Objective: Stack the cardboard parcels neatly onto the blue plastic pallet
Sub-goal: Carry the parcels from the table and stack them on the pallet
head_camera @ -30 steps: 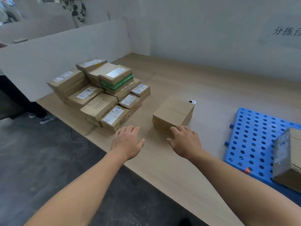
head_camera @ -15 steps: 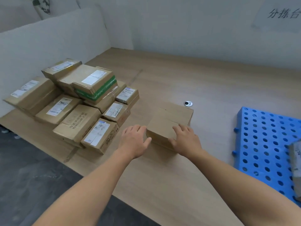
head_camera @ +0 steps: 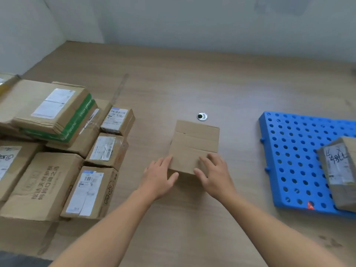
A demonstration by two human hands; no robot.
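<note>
— As the entries run left to right, what heads the list?
— Item 1: pile of cardboard parcels [head_camera: 57,151], on the left part of the wooden table [head_camera: 192,78]. Most bear white labels, and one on top has a green band. They are packed touching, some stacked
— Item 2?
— Plain parcel [head_camera: 194,143], unlabelled, flat on the table at centre, between the pile and the blue pallet [head_camera: 292,157], apart from both. Just behind it, a small round metal grommet [head_camera: 202,116] is set in the tabletop
— Hands on it?
— Both, at its near end. Left hand [head_camera: 159,178]: fingers nearly straight along the left side, thumb spread across to the near face. Right hand [head_camera: 213,174]: fingers laid flat and slightly spread on the top near-right corner, thumb down at the near edge. Neither is clenched; the parcel rests on the table
— Item 3?
— Blue pallet, perforated, at the right. One labelled parcel [head_camera: 341,170] with black handwriting lies on it, partly cut by the frame edge
</note>
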